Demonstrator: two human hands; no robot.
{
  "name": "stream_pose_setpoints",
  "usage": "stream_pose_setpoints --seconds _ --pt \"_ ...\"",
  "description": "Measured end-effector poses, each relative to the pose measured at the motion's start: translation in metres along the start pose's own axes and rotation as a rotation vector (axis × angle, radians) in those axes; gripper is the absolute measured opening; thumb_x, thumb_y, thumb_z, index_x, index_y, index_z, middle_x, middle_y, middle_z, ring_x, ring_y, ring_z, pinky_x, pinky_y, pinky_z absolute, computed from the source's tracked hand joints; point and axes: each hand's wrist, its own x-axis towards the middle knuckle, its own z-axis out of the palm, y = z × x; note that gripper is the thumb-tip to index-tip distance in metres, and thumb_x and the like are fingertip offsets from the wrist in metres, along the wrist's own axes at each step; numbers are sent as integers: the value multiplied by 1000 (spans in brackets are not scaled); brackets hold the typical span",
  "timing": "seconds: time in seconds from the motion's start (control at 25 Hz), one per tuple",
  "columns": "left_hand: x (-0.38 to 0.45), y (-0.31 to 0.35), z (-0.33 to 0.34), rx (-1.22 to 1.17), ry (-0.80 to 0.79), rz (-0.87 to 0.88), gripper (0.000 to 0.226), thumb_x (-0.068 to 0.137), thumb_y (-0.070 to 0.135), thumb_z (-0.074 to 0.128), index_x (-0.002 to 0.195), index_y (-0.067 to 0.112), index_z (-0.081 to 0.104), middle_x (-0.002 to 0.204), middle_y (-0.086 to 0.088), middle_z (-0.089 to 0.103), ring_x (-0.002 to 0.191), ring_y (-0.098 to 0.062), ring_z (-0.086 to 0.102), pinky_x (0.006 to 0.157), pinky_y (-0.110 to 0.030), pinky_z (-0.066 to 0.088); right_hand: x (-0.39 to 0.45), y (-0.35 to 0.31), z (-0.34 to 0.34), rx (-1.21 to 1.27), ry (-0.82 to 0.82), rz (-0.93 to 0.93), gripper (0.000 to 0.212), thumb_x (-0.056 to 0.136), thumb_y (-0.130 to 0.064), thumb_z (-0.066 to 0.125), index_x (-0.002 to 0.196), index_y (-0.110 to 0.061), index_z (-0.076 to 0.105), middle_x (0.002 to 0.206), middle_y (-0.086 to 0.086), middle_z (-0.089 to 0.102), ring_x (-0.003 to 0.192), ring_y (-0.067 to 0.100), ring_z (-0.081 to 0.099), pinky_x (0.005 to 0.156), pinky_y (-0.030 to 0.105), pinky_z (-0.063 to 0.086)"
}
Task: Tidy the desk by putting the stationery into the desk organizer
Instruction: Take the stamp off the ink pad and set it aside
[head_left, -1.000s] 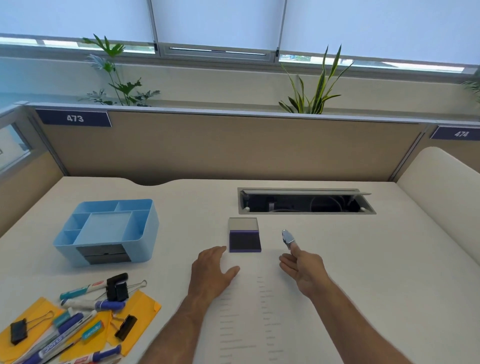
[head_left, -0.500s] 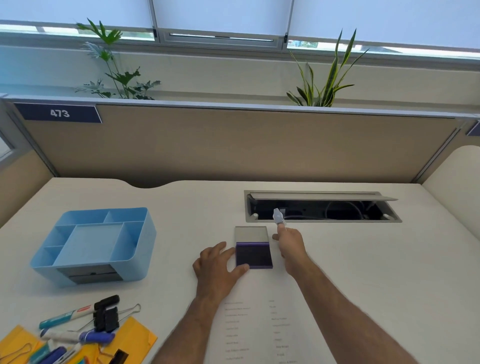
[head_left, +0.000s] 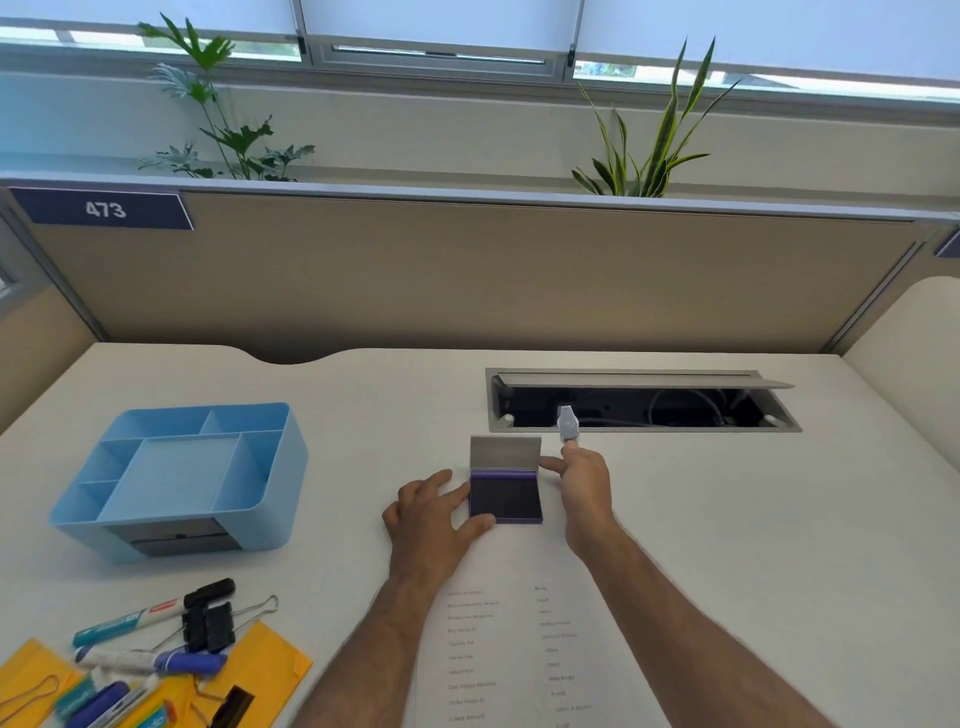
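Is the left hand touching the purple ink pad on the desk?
Touching. The head view shows the left hand with its thumb against the near left corner of the ink pad and its fingers along the pad's left edge, with no gap visible.

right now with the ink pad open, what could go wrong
The open purple ink pad sits on the printed paper sheet with its grey lid up; the left hand beside the inked face could smudge. The right hand, wearing a grey fingertip device, may close the lid clumsily.
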Motion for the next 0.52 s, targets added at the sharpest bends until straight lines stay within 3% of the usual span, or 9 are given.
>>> stream_pose_setpoints --seconds 0.08,0.28,0.4,0.52 --pt "-3 1 -2 -13 11 5 58 81 68 58 134 46 51 151 13 39 135 -15 24 106 -38 19 -6 8 -8 -10 3 -37 30 102 -43 35 111 -20 51 105 -1 69 101 21 58 90 40 47" --pt "-13 1 -10 -4 -54 47 70 81 75 50 142 43 41 157 10 28 142 -13 16 112 -38 10 -22 30 -16 -185 -21 -179 19 100 -41 41 97 -24 49 97 -4 66 82 10 63 56 20 49" --pt "-24 -4 -16 128 -95 42 95 74 90 29 150 34 27 162 8 17 148 -13 7 119 -43 4 -26 38 -11 -410 32 -381 18 99 -38 48 99 -21 51 100 2 67 83 16 64 68 33 59" --pt "-41 -15 -18 235 -82 72 115 62 99 7 155 31 10 164 6 0 150 -13 -9 119 -50 -9 -30 44 -3 -548 60 -620 13 97 -30 55 100 -18 56 99 1 65 88 16 59 75 36 56"
